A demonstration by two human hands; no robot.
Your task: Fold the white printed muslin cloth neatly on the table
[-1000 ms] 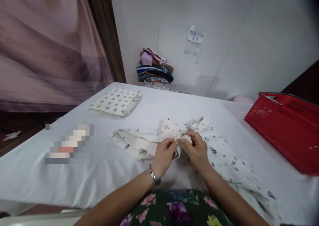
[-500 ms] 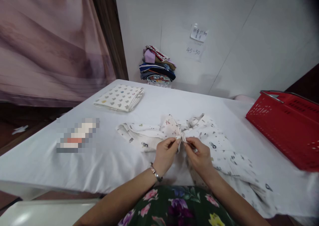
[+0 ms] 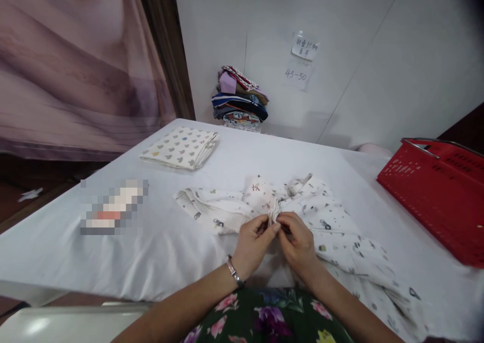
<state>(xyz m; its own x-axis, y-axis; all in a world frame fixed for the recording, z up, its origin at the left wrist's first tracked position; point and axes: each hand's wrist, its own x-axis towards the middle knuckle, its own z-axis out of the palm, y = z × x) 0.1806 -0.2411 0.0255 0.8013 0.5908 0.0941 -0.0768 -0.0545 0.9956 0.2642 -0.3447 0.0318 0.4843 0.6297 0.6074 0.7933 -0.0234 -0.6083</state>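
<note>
A white printed cloth (image 3: 333,222) lies loosely spread and crumpled across the front of the table, its right end hanging towards the near edge. My left hand (image 3: 255,239) pinches a gathered edge of it, with a bracelet on the wrist. Right beside it, my right hand (image 3: 298,238) is closed on the same bunched edge. The fingertips of both hands nearly meet around the gathered folds. Part of the cloth beneath the hands is hidden.
A folded cloth with grey prints (image 3: 181,147) lies at the back left of the white table (image 3: 124,262). A blurred-out object (image 3: 117,207) is in front of it. A red basket (image 3: 434,196) stands at right. Stacked folded fabrics (image 3: 240,101) sit beyond the back edge.
Both hands have moved slightly nearer to me and closer together on the cloth. The pinched edge now shows as several bunched folds between the fingers. The view has shifted slightly.
</note>
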